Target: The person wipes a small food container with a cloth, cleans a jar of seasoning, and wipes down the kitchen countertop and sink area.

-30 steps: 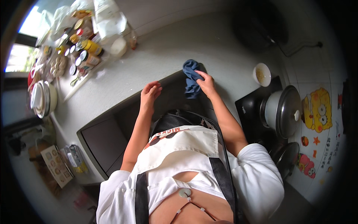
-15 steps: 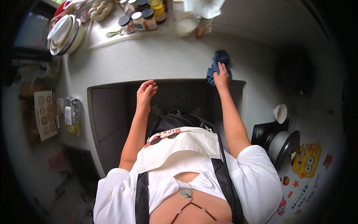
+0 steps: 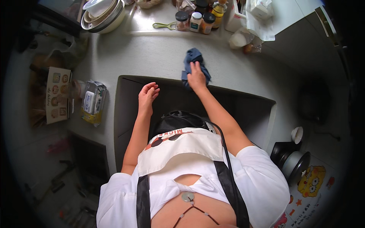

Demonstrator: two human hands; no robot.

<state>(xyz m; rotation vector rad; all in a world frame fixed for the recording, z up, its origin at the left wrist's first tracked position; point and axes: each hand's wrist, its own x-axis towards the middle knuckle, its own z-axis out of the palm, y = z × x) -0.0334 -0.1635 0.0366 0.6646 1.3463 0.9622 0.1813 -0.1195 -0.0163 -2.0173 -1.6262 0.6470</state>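
My right hand (image 3: 197, 79) presses a crumpled blue cloth (image 3: 194, 57) onto the grey countertop (image 3: 148, 53), at the far rim of the recess before me. Its fingers lie over the near part of the cloth; part of what is under the palm is hidden. My left hand (image 3: 147, 98) hovers over the left part of the dark recess (image 3: 243, 104), its fingers loosely bent and a little apart. Nothing shows in that hand, and it is clear of the cloth.
Along the back stand lidded jars (image 3: 195, 22), a green peeler (image 3: 164, 26) and stacked bowls (image 3: 110, 19). A wipes pack (image 3: 93, 102) and a patterned box (image 3: 59, 95) lie left. On the right are a small white bowl (image 3: 297, 135) and a lidded pot (image 3: 296, 167).
My right hand and the blue cloth have slid left along the countertop. The view has turned, so the counter items appear shifted. My left hand keeps nearly the same pose.
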